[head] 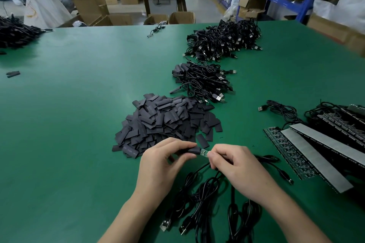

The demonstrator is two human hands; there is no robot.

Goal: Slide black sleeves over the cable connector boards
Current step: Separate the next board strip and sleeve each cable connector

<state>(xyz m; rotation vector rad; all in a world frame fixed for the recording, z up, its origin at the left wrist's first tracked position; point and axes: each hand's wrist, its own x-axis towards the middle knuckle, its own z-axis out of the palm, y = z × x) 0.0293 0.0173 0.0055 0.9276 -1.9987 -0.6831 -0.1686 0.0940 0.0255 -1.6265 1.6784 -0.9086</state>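
black sleeve (192, 150): mostly hidden in left hand (158, 162) grip | connector board (203, 152): one end hidden under right hand (237, 165) | cables (205, 199), 6 o'clock: cut by frame edge

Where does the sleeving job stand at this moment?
Done: sleeved cables heaped beyond the sleeve pile. In hand: left hand holds a sleeve at the board the right hand pinches. Left: nearby cables, many loose sleeves.

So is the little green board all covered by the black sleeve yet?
No, the green board shows bare between the black sleeve that the left hand pinches and the right hand.
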